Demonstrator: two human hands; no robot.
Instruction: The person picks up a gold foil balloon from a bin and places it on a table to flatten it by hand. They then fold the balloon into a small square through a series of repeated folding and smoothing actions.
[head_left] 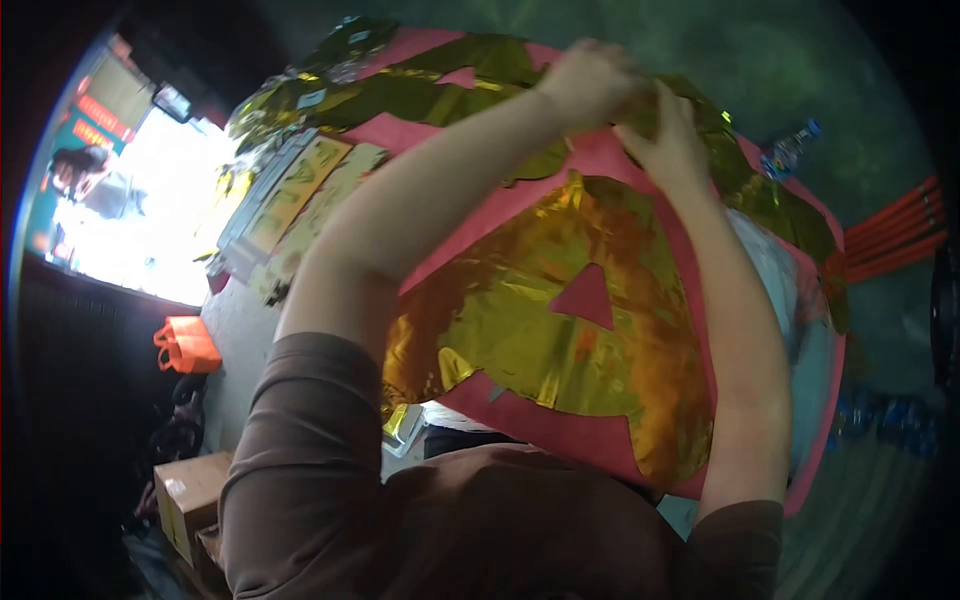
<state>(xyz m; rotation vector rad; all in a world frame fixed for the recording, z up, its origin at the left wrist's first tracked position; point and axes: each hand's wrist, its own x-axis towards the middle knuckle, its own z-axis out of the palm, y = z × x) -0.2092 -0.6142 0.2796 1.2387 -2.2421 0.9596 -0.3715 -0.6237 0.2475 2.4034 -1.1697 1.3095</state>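
A large flat gold foil balloon (510, 320) with a triangular cut-out lies nearest my body, on a pink sheet (440, 235). Beyond it, another gold foil piece (490, 60) is spread across the far side of the sheet. My left hand (597, 85) reaches to that far side, its fingers curled down and slightly blurred on the foil. Close beside it, my right hand (672, 145) has foil between its thumb and forefinger. The fingertips of both hands nearly meet, and the exact spot they grip is partly hidden.
Stacked flat packs (285, 195) lie left on the table. A plastic bottle (790, 150) is at the far right, near orange-red bars (895, 230). An orange bag (187, 345) and a cardboard box (190, 490) stand to the left. A person (95, 180) is by the bright opening.
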